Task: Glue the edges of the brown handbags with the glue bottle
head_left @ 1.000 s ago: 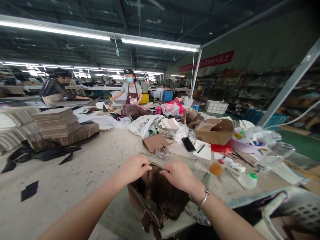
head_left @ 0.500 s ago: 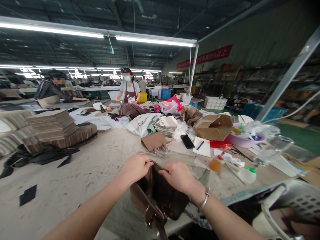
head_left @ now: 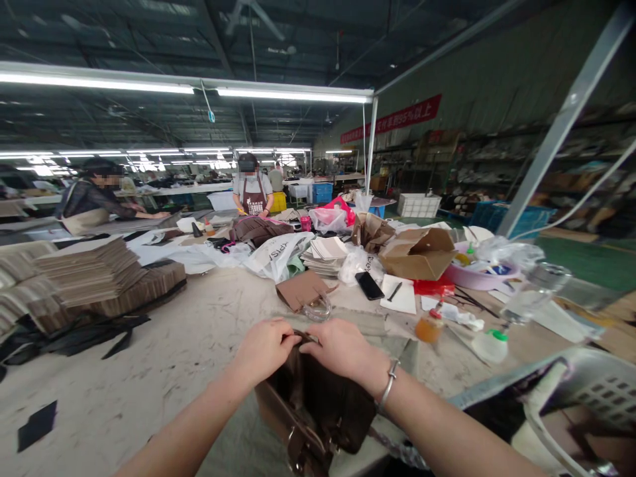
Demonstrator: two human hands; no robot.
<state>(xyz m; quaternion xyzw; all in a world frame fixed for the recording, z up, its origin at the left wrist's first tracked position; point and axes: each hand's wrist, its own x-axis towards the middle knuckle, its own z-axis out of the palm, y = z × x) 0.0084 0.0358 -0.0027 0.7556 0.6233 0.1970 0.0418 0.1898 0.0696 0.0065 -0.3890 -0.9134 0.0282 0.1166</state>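
A dark brown handbag (head_left: 342, 404) stands on the table in front of me, its mouth gaping toward me and metal rings on its near side. My left hand (head_left: 265, 348) pinches the far rim of the bag between thumb and fingers. Close beside it, my right hand (head_left: 340, 348) grips the same rim, a bracelet on its wrist. Just beyond my hands lies a flat brown leather piece (head_left: 301, 290) with a clear-wrapped handle (head_left: 318, 308). The inside of the bag is dark and mostly hidden.
Stacked brown panels (head_left: 94, 271) stand at left. A phone (head_left: 369, 286), a pen on white paper (head_left: 397, 298), an orange glue bottle (head_left: 430, 326), a green-capped bottle (head_left: 491, 346) and a paper bag (head_left: 417, 253) lie at right. A white basket (head_left: 596, 397) is near right. Two co-workers work beyond.
My two hands have come closer together on the bag's rim. The view has tilted slightly upward and shifted right. The co-worker in the apron has lowered their head.
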